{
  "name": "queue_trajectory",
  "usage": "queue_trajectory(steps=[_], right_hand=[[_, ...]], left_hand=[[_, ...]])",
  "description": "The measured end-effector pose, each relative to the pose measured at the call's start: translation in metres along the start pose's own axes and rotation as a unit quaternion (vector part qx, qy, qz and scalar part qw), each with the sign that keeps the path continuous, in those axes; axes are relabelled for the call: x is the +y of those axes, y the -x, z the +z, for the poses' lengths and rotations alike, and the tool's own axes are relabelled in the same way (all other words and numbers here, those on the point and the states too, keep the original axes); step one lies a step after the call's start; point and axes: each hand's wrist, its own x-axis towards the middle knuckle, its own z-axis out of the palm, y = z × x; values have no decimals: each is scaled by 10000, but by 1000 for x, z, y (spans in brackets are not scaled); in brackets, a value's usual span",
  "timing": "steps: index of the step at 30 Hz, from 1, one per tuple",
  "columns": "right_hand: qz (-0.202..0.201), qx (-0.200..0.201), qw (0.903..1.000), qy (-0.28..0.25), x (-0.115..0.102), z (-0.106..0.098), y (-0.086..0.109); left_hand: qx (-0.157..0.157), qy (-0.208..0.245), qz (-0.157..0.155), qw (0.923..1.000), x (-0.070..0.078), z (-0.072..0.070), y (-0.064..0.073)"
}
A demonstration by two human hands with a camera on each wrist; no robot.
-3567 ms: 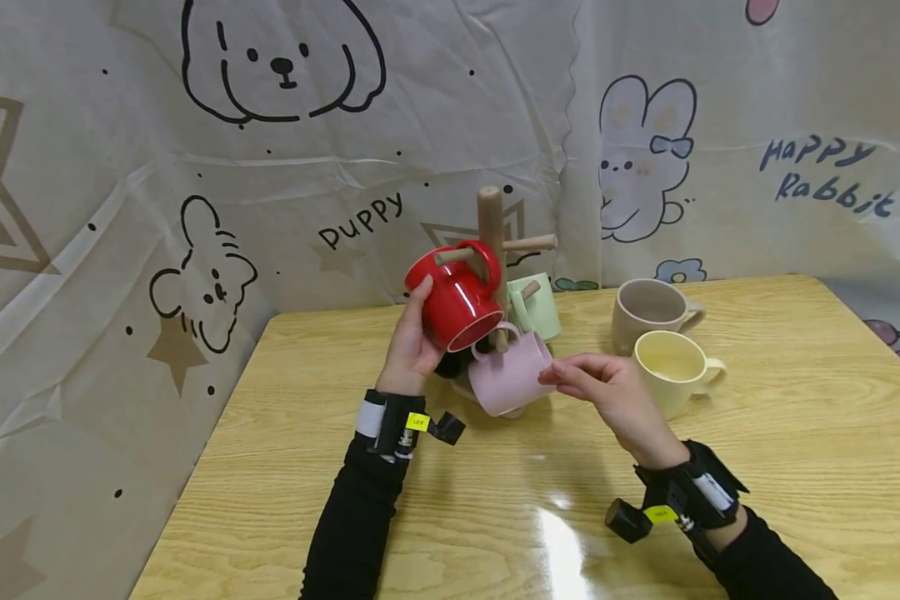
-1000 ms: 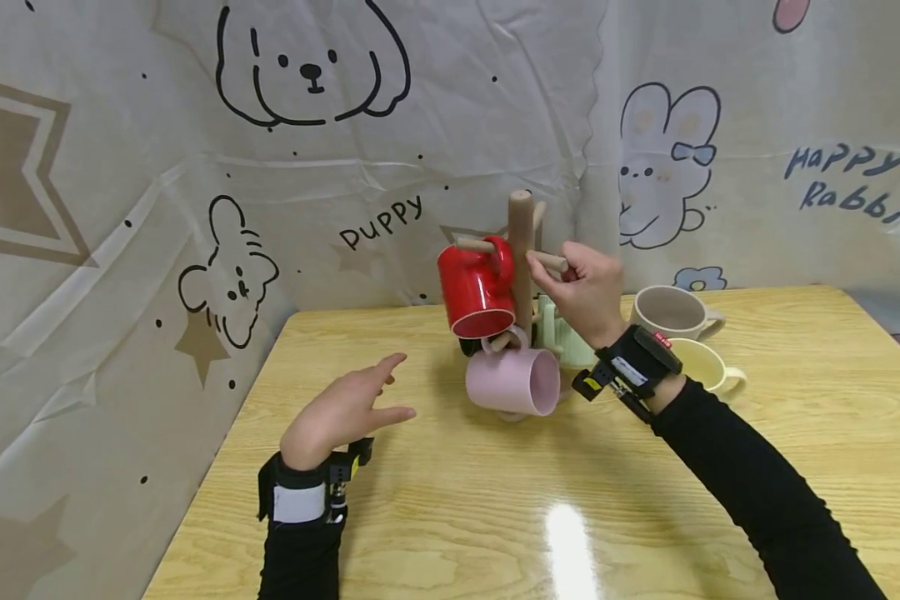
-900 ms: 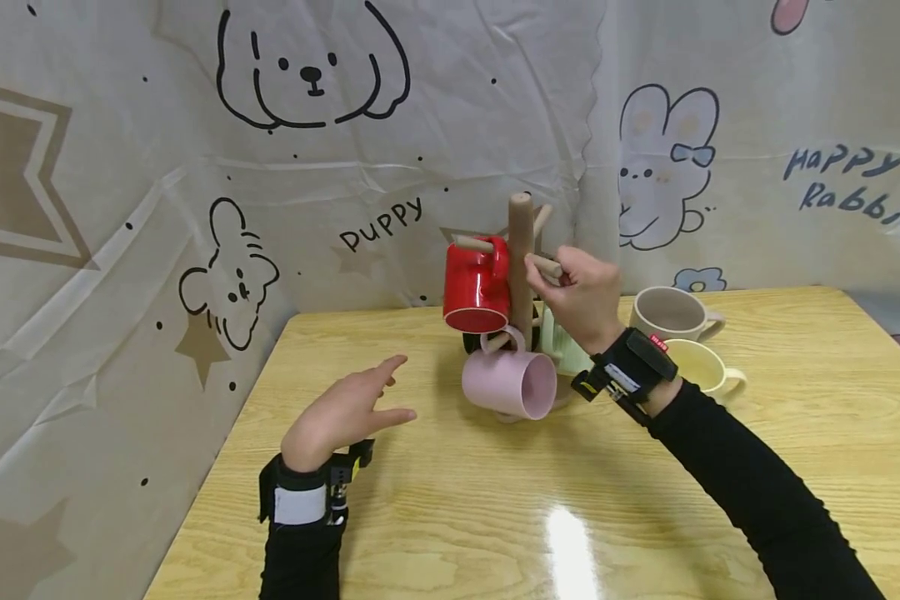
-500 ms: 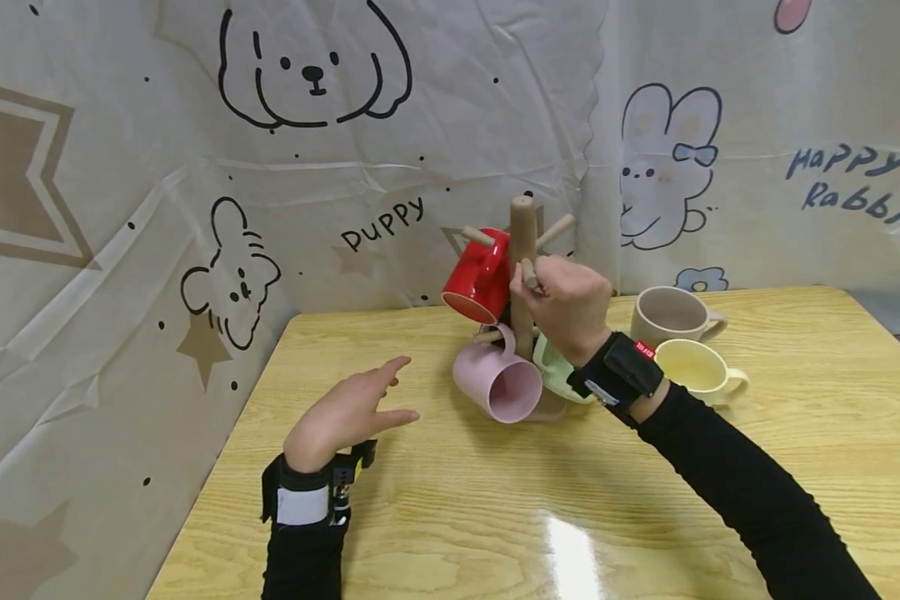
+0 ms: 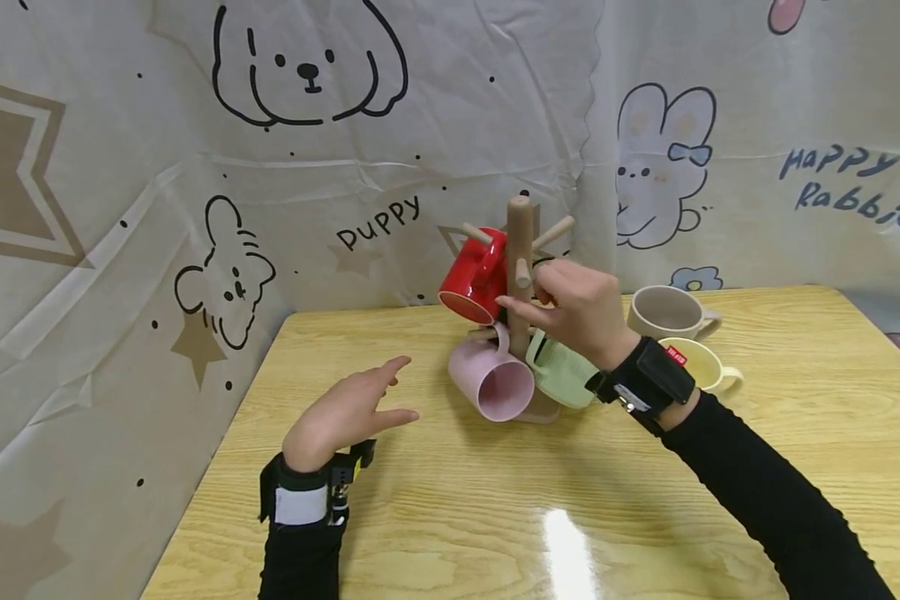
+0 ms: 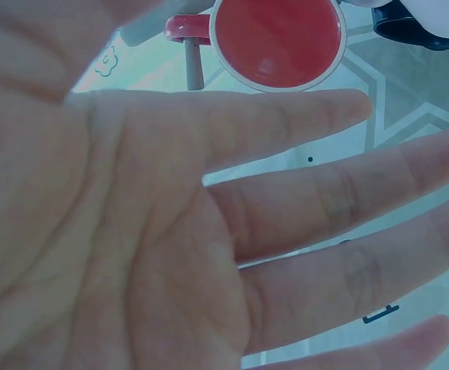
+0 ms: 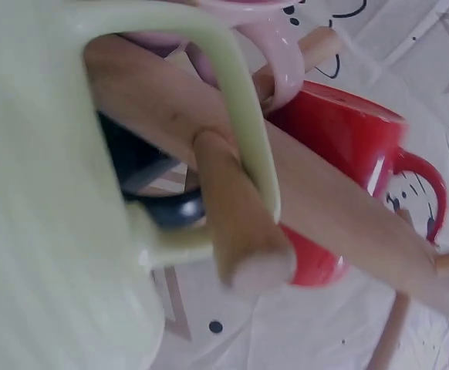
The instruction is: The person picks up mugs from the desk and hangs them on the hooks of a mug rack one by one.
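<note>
A wooden mug tree (image 5: pixel 520 221) stands at the back of the table. My right hand (image 5: pixel 581 308) is beside its post, thumb and forefinger spread apart around a front peg (image 5: pixel 523 273) without gripping it. A red mug (image 5: pixel 471 271) hangs on an upper peg at the left. Below it a pink mug (image 5: pixel 495 379) hangs with its mouth facing forward. The light green mug (image 5: pixel 562 371) hangs under my right hand; the right wrist view shows its handle (image 7: pixel 244 92) looped over a peg. My left hand (image 5: pixel 345 412) hovers over the table, fingers straight, touching nothing.
A grey-beige mug (image 5: pixel 667 310) and a yellow mug (image 5: pixel 693 367) stand upright at the right, close to my right wrist. Behind the pink and green mugs a dark mug (image 7: pixel 143 162) is partly hidden. A printed cloth (image 5: pixel 435 125) hangs along the table's back edge.
The mug tree has turned, bringing the pink mug's mouth forward and the green mug out to the front right. My right hand has let go of the peg; earlier, my left hand left the red mug.
</note>
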Motion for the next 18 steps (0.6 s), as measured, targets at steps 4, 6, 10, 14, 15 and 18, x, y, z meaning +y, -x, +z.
queue_trajectory(steps=[4,6,10,14,15,18], right_hand=[[-48,-197,9962,-846,7,-23,9],[79,-309,9919,-1231,16,-40,16],[929,-1187,9735,-1718,39,-79,33],[2260,-2590,9237,-1690,67,-119,60],[2602,-2832,9074,-1693,74,-127,69],[3406,-3084,8706,-1757,94,-142,102]], left_hand=[[13,9,10,10000,-2,0,2],[34,14,31,10000,-2,-1,3],[73,31,74,9999,-4,-2,4],[79,22,95,9999,-5,-4,5],[75,12,87,9999,-5,-5,5],[66,6,89,9999,-4,-4,6]])
